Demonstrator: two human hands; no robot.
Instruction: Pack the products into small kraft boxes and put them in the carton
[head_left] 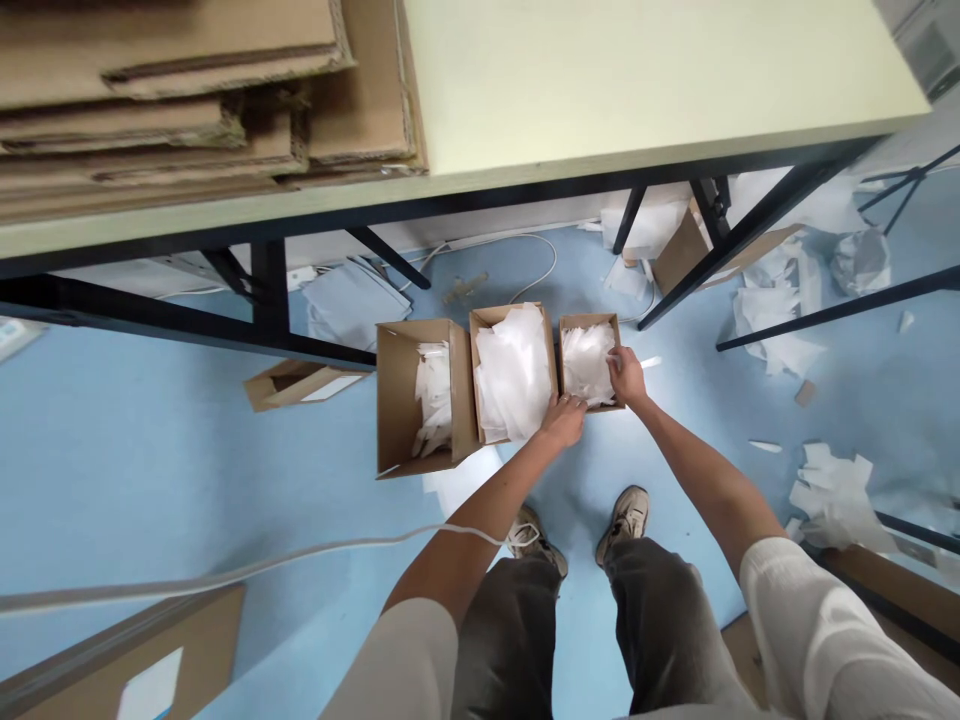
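On the blue floor in front of me, three open cardboard boxes stand in a row. My right hand (626, 374) is closed at the right rim of the smallest box (591, 321), its fingertips over white scraps (586, 362) inside. At that box's near left corner, my left hand (564, 421) is closed with curled fingers, partly hiding the edge. The middle box (478, 330) is heaped with white sheets (514, 370). A larger box (397, 400) on the left holds white strips (433, 400) along its right side.
Above the boxes is a pale tabletop (637, 80) with flattened cardboard (180, 70) stacked at left. Black table legs (270, 290) stand behind. A white cable (262, 560) crosses at lower left. White scraps (829, 490) litter the floor at right. A cardboard piece (304, 384) lies left.
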